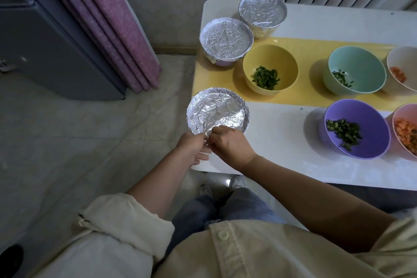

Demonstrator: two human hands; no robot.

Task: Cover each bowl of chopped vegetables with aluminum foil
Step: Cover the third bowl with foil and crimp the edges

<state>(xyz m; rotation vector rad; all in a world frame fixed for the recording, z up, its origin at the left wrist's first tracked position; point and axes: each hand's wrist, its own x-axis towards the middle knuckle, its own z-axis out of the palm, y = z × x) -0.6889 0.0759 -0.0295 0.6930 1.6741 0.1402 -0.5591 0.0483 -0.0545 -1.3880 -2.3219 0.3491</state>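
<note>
Crimping stage, head view only: foil-covered bowl (217, 115) sits on the counter (282, 153) at its near left corner, straight ahead of both hands, near rim toward them. Left hand (191, 145) and right hand (228, 142) meet at that rim, equally close. Each grip is closed to a fingertip pinch on the bowl's foil edge. Uncovered yellow bowl (270, 70) of green strips stands just beyond, probably next.

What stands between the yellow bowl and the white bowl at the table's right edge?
In the head view, the mint green bowl stands between the yellow bowl and the white bowl, uncovered, on the yellow runner.
</note>
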